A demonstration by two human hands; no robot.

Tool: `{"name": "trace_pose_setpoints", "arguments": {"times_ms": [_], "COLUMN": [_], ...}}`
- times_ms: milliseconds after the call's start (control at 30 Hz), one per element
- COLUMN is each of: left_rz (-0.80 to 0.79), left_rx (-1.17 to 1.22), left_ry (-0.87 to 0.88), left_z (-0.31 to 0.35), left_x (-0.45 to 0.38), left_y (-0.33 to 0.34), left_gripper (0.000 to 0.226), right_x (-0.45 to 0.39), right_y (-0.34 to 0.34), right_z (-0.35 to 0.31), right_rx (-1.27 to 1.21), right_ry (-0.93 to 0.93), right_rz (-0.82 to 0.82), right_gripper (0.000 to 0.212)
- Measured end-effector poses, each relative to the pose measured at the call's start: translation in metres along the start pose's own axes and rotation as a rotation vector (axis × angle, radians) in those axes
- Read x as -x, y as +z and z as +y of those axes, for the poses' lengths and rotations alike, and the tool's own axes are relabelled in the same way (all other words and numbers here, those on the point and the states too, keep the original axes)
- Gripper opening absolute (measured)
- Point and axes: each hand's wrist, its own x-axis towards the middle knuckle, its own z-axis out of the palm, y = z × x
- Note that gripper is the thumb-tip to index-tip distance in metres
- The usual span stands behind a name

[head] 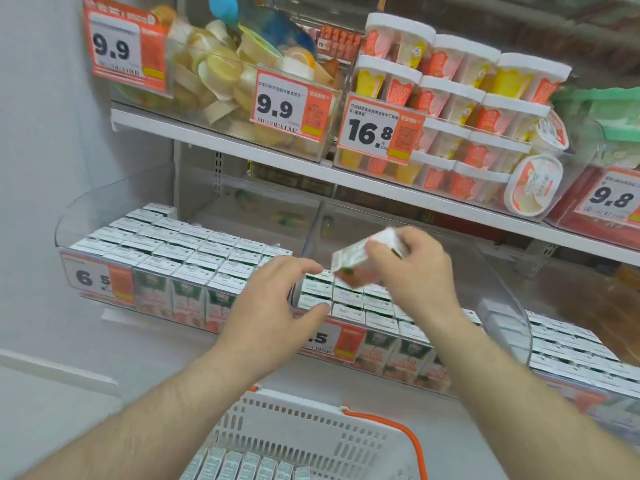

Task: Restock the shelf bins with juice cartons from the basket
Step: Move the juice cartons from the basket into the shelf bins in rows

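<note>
My right hand (412, 271) grips a small white juice carton (360, 261), tilted, above the middle clear shelf bin (498, 271). That bin holds several rows of cartons (349, 299) at its front, with bare room behind. My left hand (273, 303) hovers with relaxed, spread fingers at the divider between the left bin and the middle one, holding nothing. The left bin (69, 223) is packed with cartons (180, 244). At the bottom, a white basket (311, 431) with an orange handle holds a row of cartons (242, 465).
A third bin of cartons (568, 344) sits at the right. The upper shelf (221, 140) carries jelly cups, stacked pudding tubs (457, 98) and price tags. A white wall closes off the left side.
</note>
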Motion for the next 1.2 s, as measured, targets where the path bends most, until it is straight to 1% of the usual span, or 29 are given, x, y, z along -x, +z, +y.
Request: {"name": "trace_pose_setpoints", "arguments": {"times_ms": [33, 100, 200, 233, 300, 400, 467, 500, 600, 633, 700, 833, 1000, 1033, 1100, 1167, 1200], "left_rz": [0.007, -0.010, -0.041, -0.035, -0.012, 0.012, 0.017, 0.025, 0.043, 0.043, 0.036, 0.037, 0.041, 0.042, 0.053, 0.071, 0.078], "left_rx": [-0.105, -0.265, -0.349, -0.340, -0.268, -0.199, -0.155, -0.145, -0.139, -0.133, -0.129, -0.123, -0.133, -0.138, -0.157, -0.183, -0.198], "left_ry": [0.028, 0.011, -0.008, -0.005, -0.022, -0.023, -0.027, -0.019, 0.007, 0.003, -0.001, -0.021, -0.053, -0.054, -0.032, 0.008, 0.019], "left_z": [-0.008, -0.023, -0.038, -0.040, -0.045, -0.053, -0.056, -0.058, -0.061, -0.061, -0.062, -0.063, -0.060, -0.060, -0.059, -0.059, -0.059], "left_x": [-0.001, 0.000, 0.001, 0.001, -0.001, -0.002, -0.001, 0.000, 0.001, 0.002, 0.002, 0.002, 0.002, 0.002, 0.003, 0.004, 0.005], "left_y": [0.000, 0.005, 0.017, 0.020, 0.023, 0.027, 0.029, 0.030, 0.033, 0.034, 0.034, 0.037, 0.039, 0.039, 0.040, 0.041, 0.042], "left_gripper": [0.036, 0.035, 0.031, 0.028, 0.019, 0.011, 0.009, 0.008, 0.009, 0.010, 0.010, 0.014, 0.016, 0.017, 0.019, 0.016, 0.013], "right_x": [-0.020, -0.056, -0.090, -0.096, -0.107, -0.116, -0.118, -0.119, -0.127, -0.130, -0.134, -0.137, -0.136, -0.135, -0.134, -0.136, -0.136], "right_y": [0.002, 0.017, 0.050, 0.060, 0.078, 0.100, 0.105, 0.105, 0.100, 0.099, 0.098, 0.100, 0.098, 0.096, 0.090, 0.081, 0.076], "right_z": [0.003, 0.013, 0.031, 0.037, 0.047, 0.055, 0.057, 0.058, 0.071, 0.075, 0.080, 0.072, 0.071, 0.070, 0.069, 0.072, 0.074], "right_rx": [0.057, 0.186, 0.371, 0.416, 0.477, 0.514, 0.449, 0.365, 0.024, -0.032, -0.048, -0.042, 0.035, 0.061, 0.128, 0.272, 0.353], "right_ry": [0.035, 0.080, 0.138, 0.153, 0.165, 0.159, 0.170, 0.227, 0.514, 0.563, 0.602, 0.639, 0.681, 0.682, 0.662, 0.595, 0.581], "right_rz": [0.002, -0.040, -0.197, -0.260, -0.376, -0.550, -0.644, -0.691, -0.844, -0.873, -0.909, -0.931, -0.962, -0.967, -0.945, -0.844, -0.823], "right_gripper": [0.012, 0.021, 0.047, 0.049, 0.035, 0.031, 0.028, 0.028, 0.030, 0.030, 0.027, 0.025, 0.028, 0.032, 0.047, 0.067, 0.076]}}
